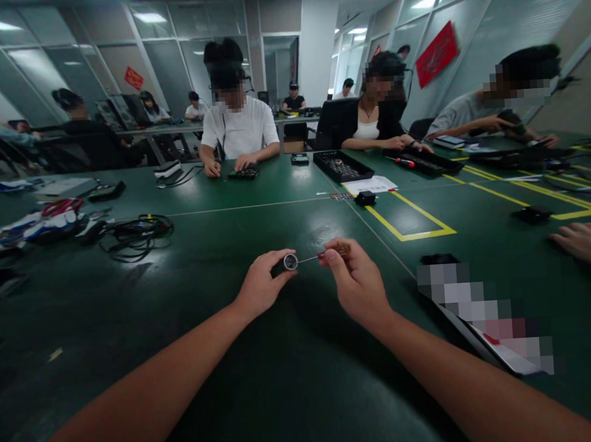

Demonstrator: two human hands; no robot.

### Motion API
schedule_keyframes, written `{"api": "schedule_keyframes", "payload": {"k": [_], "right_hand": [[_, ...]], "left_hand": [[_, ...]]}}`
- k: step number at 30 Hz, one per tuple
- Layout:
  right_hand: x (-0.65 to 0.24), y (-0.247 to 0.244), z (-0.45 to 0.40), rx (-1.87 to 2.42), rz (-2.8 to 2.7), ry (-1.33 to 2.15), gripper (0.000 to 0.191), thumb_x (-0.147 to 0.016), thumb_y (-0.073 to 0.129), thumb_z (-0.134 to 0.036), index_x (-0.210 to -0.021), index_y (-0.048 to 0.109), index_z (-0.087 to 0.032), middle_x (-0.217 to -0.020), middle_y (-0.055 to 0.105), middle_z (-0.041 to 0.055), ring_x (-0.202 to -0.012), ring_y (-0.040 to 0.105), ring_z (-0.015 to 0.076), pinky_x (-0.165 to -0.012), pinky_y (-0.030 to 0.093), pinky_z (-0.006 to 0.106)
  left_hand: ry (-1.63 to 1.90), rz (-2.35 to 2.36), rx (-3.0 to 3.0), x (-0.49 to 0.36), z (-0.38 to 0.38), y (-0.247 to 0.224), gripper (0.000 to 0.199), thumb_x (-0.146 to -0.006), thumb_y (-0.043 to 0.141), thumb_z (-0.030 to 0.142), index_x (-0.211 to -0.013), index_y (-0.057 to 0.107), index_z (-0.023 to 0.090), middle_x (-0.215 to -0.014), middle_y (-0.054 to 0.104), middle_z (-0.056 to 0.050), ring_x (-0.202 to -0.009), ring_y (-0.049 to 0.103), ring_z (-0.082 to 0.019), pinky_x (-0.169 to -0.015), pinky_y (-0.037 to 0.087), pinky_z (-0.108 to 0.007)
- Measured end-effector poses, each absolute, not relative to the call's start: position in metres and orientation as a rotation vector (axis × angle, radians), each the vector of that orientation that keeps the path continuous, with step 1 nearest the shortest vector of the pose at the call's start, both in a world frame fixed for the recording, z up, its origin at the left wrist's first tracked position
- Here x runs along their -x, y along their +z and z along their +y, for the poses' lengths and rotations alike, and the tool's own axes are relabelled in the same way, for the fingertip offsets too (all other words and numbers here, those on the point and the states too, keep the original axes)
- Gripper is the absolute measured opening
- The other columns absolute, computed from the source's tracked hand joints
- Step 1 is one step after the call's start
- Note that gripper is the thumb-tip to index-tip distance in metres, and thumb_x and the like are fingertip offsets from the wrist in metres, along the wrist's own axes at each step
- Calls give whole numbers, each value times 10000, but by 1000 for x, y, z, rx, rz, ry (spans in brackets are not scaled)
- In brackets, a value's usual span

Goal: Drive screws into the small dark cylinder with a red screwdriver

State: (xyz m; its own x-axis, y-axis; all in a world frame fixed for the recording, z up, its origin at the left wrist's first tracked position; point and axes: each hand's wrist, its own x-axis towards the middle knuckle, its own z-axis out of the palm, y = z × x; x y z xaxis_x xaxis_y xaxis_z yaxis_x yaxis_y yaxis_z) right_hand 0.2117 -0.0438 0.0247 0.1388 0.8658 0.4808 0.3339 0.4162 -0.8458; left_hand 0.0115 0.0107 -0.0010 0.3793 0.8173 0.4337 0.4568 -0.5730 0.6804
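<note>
Between the fingers and thumb of my left hand [264, 284] is a small round metal-rimmed part [291, 262], its open end facing me. Its inside is dark, and I cannot make out the details. My right hand [358, 280] is closed around the reddish handle of a thin screwdriver [308, 259]. The shaft points left, and its tip is at the right edge of the round part; whether they touch, I cannot tell. Both hands are over the green table [225, 385], and the fingers partly cover the handle.
A coiled black cable [139, 236] and gloves [55, 219] lie to the left. At right is a blurred-out packet [481, 316], with another person's hand [587, 246] beyond it. Farther off are a black tray [342, 166], yellow tape [416, 235] and several people seated across the table.
</note>
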Motion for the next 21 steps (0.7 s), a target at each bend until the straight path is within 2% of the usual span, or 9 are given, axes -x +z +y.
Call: {"api": "schedule_keyframes", "payload": {"k": [5, 10, 12, 14, 18, 21], "right_hand": [[-213, 24, -43, 1142, -1445, 527, 167, -1008, 549, -391, -1074, 612, -251, -909, 728, 25, -846, 710, 201, -777, 522, 355], [-213, 28, -48, 1096, -1587, 557, 140, -1024, 517, -340, -1113, 586, -257, -743, 650, -32, -690, 649, 161, -682, 485, 306], [-213, 30, -50, 1043, -1662, 586, 139, -1027, 506, -333, -1114, 585, -258, -789, 656, -21, -735, 657, 163, -710, 489, 308], [-213, 33, -53, 1015, -1725, 583, 140, -1019, 522, -352, -1073, 605, -252, -832, 663, -7, -768, 660, 170, -724, 489, 310], [-211, 35, -56, 1104, -1678, 499, 260, -1038, 465, -398, -948, 657, -247, -735, 636, -10, -652, 607, 164, -623, 447, 301], [-211, 35, -55, 1195, -1592, 440, 225, -1033, 460, -368, -1075, 646, -248, -786, 672, 1, -646, 603, 172, -615, 444, 309]], "left_hand": [[1036, 1096, -2210, -12, 9, 0, 365, -881, 723, 201, -1242, 685, 241, -1222, 723, -64, -1161, 646, -270, -1024, 476, -463], [1061, 1102, -2167, -11, 11, -2, 362, -881, 721, 209, -1240, 683, 240, -1225, 722, -66, -1158, 648, -267, -1029, 471, -458], [1075, 1098, -2151, -11, 11, -2, 350, -886, 717, 225, -1234, 686, 244, -1210, 726, -67, -1148, 653, -267, -1021, 478, -455], [1075, 1094, -2144, -11, 11, -2, 343, -888, 714, 232, -1229, 688, 244, -1203, 727, -67, -1145, 655, -265, -1016, 483, -453], [1049, 1106, -2175, -11, 9, 1, 333, -880, 721, 217, -1210, 698, 253, -1210, 727, -60, -1156, 649, -267, -1023, 476, -466], [1042, 1103, -2195, -12, 8, 1, 334, -876, 723, 205, -1205, 702, 254, -1204, 730, -62, -1154, 649, -270, -1021, 475, -475]]}}
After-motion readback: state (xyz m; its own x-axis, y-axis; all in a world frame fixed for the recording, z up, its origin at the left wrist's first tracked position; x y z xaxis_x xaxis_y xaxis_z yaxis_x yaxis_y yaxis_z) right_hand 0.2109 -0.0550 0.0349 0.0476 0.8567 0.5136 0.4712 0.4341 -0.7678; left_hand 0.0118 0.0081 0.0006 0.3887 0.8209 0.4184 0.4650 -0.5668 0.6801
